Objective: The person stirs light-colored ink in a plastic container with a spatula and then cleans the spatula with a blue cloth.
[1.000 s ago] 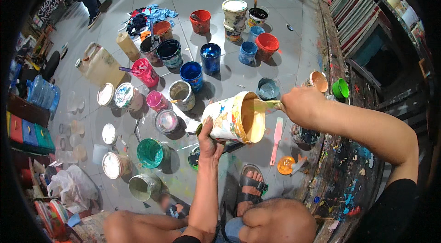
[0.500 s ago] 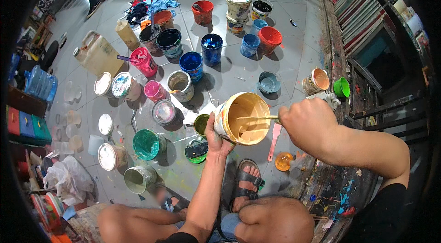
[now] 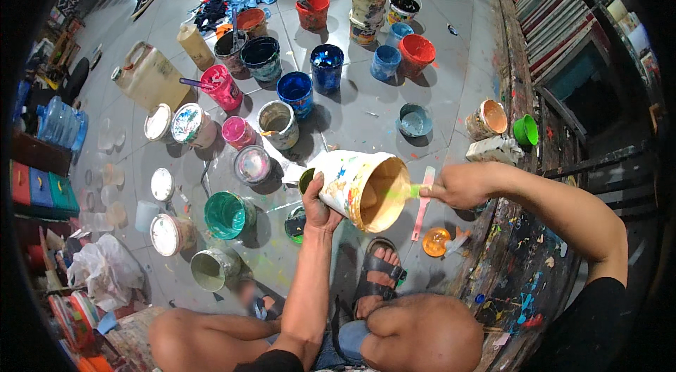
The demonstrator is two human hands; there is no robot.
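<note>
Tilted paint bucket, held left, worked from the right

From the left we log a cloudy jug point(image 3: 151, 80) on the tiled floor point(image 3: 345, 115), then a green-lined tub point(image 3: 227, 232) lying nearer to us. Next comes our left hand point(image 3: 322, 206), holding the white, paint-streaked bucket point(image 3: 346, 183). The thumb presses on the bucket's wall near its base end; the other fingers pass underneath, and we cannot tell how far they spread.

The bucket is in front of us, near the centre of view, above the floor and tipped with its mouth to the right. Pale orange paint coats the inside. We judge the wall stiff but slightly yielding, the load moderate and off-balance while tilted, and any wet rim slippery. Best hold, in our estimate: a broad palm under the body, well back from the coated rim.

A slim yellow-green stirring tool point(image 3: 414, 191) reaches to the mouth; its inner end is too blurred to trace. We rate it light and rather stiff, best pinched on the clean outer end. A pink strip point(image 3: 420, 217) lies beyond it on the floor. Our right hand point(image 3: 461, 185) has its fingers closed narrowly on the tool's outer end. Farther right stand a peach-filled tub point(image 3: 479, 128) and a bright green cup point(image 3: 525, 130).
</note>
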